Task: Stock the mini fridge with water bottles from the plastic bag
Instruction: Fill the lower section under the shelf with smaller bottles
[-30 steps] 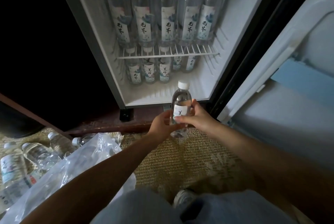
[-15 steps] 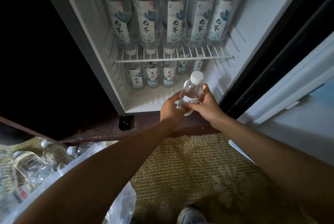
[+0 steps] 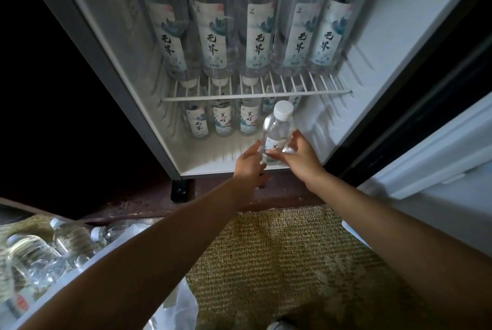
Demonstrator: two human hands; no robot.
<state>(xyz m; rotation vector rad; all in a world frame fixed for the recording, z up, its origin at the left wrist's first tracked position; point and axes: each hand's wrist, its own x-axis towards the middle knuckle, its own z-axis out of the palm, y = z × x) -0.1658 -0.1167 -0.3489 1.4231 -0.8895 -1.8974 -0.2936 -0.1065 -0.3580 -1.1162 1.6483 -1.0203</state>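
Left hand (image 3: 249, 162) and right hand (image 3: 301, 159) clasp the small water bottle (image 3: 277, 134) at the lower front of the mini fridge (image 3: 372, 36); slide it toward 12 o'clock, beside the standing row (image 3: 223, 122), without tipping neighbours.

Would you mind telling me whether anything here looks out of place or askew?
I see nothing spilled or damaged. The bottle in the left hand and right hand tilts, not yet stood in the fridge. Loose bottles lie on their sides at lower left by the bag.
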